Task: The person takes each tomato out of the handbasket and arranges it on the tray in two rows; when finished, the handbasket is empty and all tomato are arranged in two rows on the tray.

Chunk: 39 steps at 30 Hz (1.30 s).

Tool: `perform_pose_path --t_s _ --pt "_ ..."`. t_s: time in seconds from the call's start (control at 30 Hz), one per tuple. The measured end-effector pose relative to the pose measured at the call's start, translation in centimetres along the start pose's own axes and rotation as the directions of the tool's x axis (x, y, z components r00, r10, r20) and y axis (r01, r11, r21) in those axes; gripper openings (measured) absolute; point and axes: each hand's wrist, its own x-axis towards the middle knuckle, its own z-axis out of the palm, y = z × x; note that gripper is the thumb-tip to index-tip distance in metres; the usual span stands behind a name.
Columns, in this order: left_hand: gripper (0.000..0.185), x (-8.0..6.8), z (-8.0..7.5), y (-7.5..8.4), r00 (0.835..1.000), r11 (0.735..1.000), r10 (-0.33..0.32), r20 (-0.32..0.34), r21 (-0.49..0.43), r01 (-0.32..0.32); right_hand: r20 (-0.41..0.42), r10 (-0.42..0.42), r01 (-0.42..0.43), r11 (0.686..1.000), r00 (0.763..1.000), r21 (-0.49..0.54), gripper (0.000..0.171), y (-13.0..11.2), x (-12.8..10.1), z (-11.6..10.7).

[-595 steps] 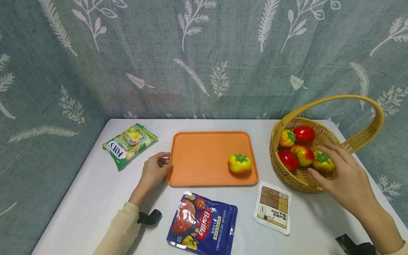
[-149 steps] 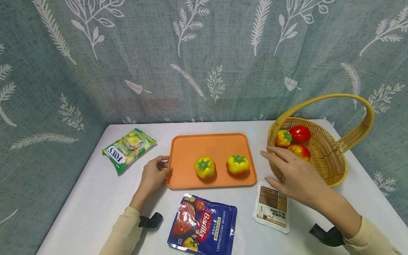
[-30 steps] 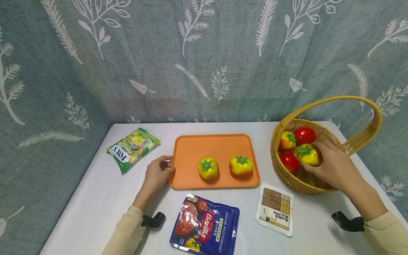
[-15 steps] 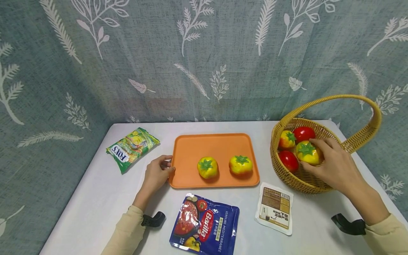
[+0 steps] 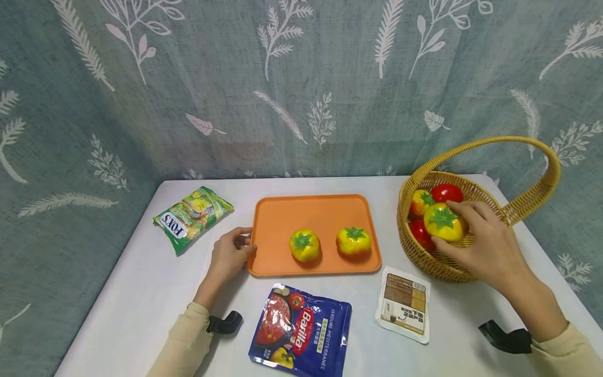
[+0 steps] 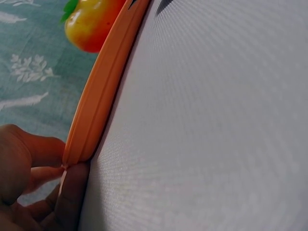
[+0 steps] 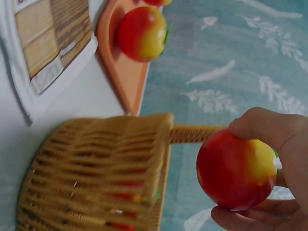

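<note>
My right hand (image 5: 480, 246) grips a yellow-red tomato (image 5: 443, 222) lifted just above the wicker basket (image 5: 447, 264); the right wrist view shows the tomato (image 7: 236, 168) between thumb and fingers, clear of the basket (image 7: 96, 163). Three more tomatoes stay in the basket, one yellow-red (image 5: 419, 203) and two red (image 5: 446, 192). The orange tray (image 5: 292, 214) holds two yellow tomatoes (image 5: 304, 245) (image 5: 353, 241). My left hand (image 5: 229, 254) pinches the tray's left edge (image 6: 91, 125).
A green FOX'S candy bag (image 5: 190, 217) lies left of the tray. A blue Barilla sauce pouch (image 5: 301, 330) and a white packet (image 5: 404, 303) lie near the table's front. A leaf-print curtain hangs behind.
My right hand has lifted the yellow-red tomato up and slightly left out of the basket. The left hand and tray have not moved.
</note>
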Motion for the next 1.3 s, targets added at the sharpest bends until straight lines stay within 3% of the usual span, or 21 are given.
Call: perform_pose_path --t_s 0.33,0.6,0.83,1.3 --pt "0.042 0.1 -0.1 0.1 1.000 1.000 -0.023 0.016 -0.013 0.023 -0.007 -0.042 0.042 0.998 0.999 0.041 0.072 -2.5 0.4 -0.3" --pt "0.042 0.1 -0.1 0.0 1.000 1.000 -0.018 0.022 -0.013 0.018 -0.020 -0.137 0.138 0.989 0.990 0.061 0.072 -3.7 1.1 -0.3" --pt "0.043 0.2 -0.1 0.0 1.000 1.000 -0.021 0.018 -0.016 0.021 0.010 -0.149 0.146 0.977 0.989 0.156 0.071 -4.8 1.6 0.1" --pt "0.042 0.1 0.0 0.0 1.000 1.000 0.005 0.002 0.019 -0.005 0.029 -0.198 0.189 0.963 0.980 0.192 0.070 -6.4 2.5 2.0"
